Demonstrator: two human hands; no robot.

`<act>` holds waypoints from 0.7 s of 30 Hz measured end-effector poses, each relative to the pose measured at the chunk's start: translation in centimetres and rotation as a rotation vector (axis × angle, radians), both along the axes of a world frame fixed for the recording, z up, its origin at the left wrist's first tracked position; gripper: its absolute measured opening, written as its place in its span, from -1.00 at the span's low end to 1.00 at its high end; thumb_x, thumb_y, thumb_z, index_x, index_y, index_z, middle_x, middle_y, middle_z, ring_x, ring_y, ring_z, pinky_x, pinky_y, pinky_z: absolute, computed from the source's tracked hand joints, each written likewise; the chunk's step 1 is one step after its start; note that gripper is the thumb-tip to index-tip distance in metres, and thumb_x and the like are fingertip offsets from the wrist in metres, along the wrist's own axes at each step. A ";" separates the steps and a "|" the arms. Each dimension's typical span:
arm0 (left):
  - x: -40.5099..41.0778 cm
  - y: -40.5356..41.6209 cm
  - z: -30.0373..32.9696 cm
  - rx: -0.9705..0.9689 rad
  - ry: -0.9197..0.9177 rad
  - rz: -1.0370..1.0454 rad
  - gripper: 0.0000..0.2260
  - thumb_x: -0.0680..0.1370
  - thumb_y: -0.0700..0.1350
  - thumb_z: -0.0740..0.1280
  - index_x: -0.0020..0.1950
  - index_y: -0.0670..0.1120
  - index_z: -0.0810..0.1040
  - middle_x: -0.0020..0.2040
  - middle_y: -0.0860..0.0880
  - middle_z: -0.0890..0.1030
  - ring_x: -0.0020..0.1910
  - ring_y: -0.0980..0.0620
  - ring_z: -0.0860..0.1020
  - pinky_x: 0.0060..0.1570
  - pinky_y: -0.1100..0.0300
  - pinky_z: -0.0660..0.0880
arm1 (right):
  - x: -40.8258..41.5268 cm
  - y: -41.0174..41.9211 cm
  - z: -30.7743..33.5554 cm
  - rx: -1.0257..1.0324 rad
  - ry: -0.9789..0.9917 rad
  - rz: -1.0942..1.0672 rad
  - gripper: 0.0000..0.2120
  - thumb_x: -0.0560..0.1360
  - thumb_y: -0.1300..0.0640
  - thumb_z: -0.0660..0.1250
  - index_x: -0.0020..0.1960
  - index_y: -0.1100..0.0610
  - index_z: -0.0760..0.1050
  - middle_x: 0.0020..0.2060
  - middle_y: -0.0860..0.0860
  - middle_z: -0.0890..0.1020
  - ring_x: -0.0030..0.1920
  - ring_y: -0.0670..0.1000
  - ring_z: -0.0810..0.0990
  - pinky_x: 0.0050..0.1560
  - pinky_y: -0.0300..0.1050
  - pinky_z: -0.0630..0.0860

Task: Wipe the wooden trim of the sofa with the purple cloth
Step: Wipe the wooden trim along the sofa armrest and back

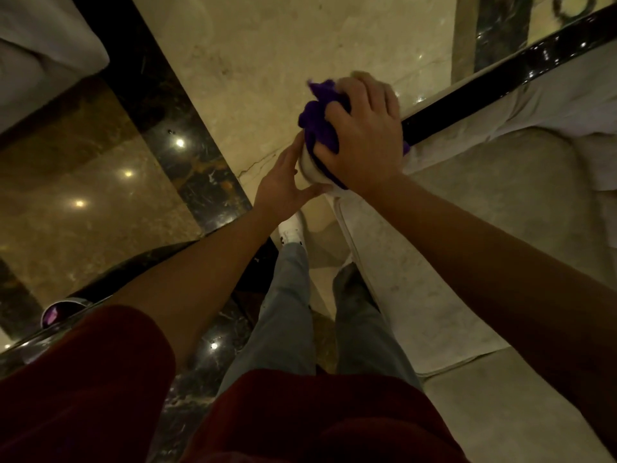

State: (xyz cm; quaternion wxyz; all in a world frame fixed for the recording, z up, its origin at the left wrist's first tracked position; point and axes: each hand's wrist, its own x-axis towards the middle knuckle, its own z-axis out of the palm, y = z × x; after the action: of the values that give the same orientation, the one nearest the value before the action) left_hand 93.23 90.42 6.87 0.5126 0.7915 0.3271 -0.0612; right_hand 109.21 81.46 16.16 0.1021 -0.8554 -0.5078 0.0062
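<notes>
**Cloth pressed on the trim at the sofa's corner**

Nearest the camera are red sleeves (83, 379) and two bare forearms reaching forward. Below them, grey trousers (283, 312) and a white shoe (292, 228) stand on the floor (267, 45), in a narrow strip between the sofa's pale front edge and a dark marble band.

At lower left a small round cup (61, 310) sits with something purple inside; what it is cannot be told. It lies well apart from the hands.

The sofa (484, 202) fills the right side, its cream seat cushions running from the near right corner up to the arm. The left hand (287, 185) lies flat and open against the pale rounded end of the arm, holding nothing. Just beyond it, the right hand (364, 135) is closed down over the cloth (315, 120), bunching the purple fabric onto the end of the trim (500, 71). The trim is a glossy dark rail running from the hands away to the upper right along the sofa's top edge, bare and shining along its whole length.

Left of the hands the floor is open, beige marble crossed by a dark diagonal band. At far upper left, the corner of another pale seat (43, 55) juts in.
</notes>
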 end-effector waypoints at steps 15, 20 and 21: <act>0.9 -1.7 1.3 0.004 -0.052 0.056 -0.02 0.46 0.18 0.55 0.70 -0.04 0.08 0.59 -0.15 0.33 0.49 -0.19 0.43 0.36 -0.24 0.51 | 8.4 -4.7 4.2 -0.220 -0.069 -0.042 -0.61 0.53 -0.09 0.27 0.15 0.19 0.60 0.12 0.20 0.63 0.21 0.28 0.54 0.30 0.19 0.37; 0.9 -1.9 1.4 -0.028 -0.030 0.117 -0.02 0.42 0.14 0.58 0.69 0.02 0.10 0.57 -0.08 0.36 0.47 -0.07 0.45 0.35 -0.09 0.54 | -0.8 -1.2 1.1 0.051 0.226 -0.191 -0.68 0.47 0.04 0.47 0.17 0.16 0.64 0.13 0.20 0.64 0.16 0.24 0.59 0.18 0.13 0.51; 1.0 -1.9 1.3 -0.034 -0.026 0.106 -0.03 0.43 0.08 0.59 0.69 -0.01 0.11 0.57 -0.09 0.36 0.48 -0.08 0.44 0.36 -0.12 0.53 | -1.8 -0.6 0.8 0.115 0.247 -0.242 -0.68 0.48 0.06 0.48 0.19 0.14 0.64 0.14 0.20 0.63 0.17 0.24 0.58 0.17 0.12 0.51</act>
State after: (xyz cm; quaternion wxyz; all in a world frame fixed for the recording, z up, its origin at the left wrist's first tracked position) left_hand 94.23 88.51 8.19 0.5327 0.7650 0.3609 -0.0289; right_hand 107.36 80.84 16.92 0.2123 -0.8958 -0.3842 0.0699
